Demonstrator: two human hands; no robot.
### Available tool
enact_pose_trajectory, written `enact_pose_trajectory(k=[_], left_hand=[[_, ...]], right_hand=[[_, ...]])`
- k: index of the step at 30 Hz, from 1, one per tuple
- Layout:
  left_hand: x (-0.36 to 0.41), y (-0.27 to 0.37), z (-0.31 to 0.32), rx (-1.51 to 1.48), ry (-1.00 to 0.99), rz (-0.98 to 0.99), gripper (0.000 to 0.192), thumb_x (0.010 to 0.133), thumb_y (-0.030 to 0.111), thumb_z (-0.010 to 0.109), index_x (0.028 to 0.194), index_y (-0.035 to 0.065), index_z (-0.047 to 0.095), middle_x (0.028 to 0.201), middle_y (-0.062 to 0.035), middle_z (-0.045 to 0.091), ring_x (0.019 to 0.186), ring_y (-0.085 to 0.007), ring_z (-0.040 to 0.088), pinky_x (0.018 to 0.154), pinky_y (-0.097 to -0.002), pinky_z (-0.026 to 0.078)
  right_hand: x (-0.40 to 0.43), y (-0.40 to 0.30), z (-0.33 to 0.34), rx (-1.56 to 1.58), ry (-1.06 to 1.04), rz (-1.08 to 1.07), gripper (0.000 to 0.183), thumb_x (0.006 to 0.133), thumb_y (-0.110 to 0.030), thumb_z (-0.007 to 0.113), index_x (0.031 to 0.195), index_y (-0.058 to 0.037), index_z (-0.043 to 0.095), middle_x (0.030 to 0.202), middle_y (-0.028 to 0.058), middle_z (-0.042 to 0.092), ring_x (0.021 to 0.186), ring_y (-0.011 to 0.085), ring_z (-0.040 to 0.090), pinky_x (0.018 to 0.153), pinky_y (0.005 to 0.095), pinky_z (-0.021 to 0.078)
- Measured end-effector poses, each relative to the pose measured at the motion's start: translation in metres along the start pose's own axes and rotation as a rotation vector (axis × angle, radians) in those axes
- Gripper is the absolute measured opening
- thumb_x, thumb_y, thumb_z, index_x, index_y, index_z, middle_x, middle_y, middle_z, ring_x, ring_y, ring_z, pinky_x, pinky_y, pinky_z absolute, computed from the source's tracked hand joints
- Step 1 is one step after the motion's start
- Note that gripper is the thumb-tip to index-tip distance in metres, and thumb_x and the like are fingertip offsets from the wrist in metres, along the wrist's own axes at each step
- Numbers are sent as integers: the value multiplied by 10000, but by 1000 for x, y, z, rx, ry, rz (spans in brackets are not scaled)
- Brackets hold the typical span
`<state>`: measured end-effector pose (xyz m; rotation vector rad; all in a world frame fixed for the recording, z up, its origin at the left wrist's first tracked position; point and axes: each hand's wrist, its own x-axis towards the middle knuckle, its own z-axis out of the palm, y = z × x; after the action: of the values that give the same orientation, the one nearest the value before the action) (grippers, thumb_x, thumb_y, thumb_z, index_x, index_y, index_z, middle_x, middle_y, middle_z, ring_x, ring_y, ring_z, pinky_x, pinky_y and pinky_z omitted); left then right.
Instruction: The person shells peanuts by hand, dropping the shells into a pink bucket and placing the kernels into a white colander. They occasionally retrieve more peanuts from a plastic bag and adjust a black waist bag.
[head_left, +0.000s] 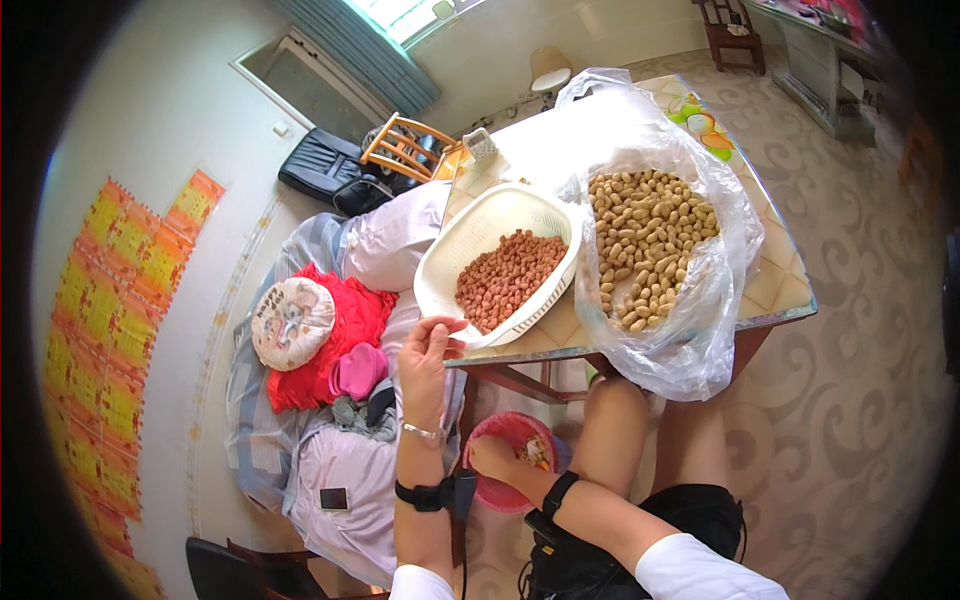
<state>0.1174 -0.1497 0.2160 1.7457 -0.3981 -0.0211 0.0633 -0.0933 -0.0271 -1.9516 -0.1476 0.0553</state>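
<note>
My left hand is at the near left corner of a white plastic basket, its fingers bent close to the rim; whether it touches or pinches something is unclear. Reddish shelled peanuts lie in the basket. To the right, an open clear plastic bag holds unshelled peanuts. My right hand reaches down over a pink bin below the table, its fingers mostly hidden. Peanut shells show inside the bin.
The basket and bag rest on a table with a patterned cover. A covered sofa on the left bears a round cushion, red cloth, pink item and phone-like device. Behind stand a black chair and a wooden chair.
</note>
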Motion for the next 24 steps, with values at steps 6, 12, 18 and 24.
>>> enact_pose_trajectory(k=[6,12,18,24], left_hand=[[30,-4,32,428,79,99,189,898,176,514,917,2,585,747,-59,657,651,-76,584,558,-201,426],[49,-12,39,656,85,142,196,889,195,502,890,37,618,764,-59,670,705,-147,635,635,-264,469],[52,-19,39,727,128,160,218,891,217,484,900,59,634,756,-78,660,681,-193,627,619,-303,462],[50,-20,38,706,97,226,209,881,213,501,892,55,638,741,-89,648,670,-197,615,608,-311,454]], right_hand=[[-1,4,1,-75,30,-115,203,686,-265,567,655,-71,619,681,168,611,653,353,604,582,431,477],[3,6,17,-43,13,-78,174,701,-140,557,759,-11,659,763,192,643,729,332,643,635,413,517],[6,14,23,-14,2,-121,188,693,-131,563,792,-9,665,795,196,644,750,331,642,657,420,515],[3,11,16,-18,-63,-31,191,713,-133,550,800,-9,666,806,196,645,761,331,643,658,422,516]])
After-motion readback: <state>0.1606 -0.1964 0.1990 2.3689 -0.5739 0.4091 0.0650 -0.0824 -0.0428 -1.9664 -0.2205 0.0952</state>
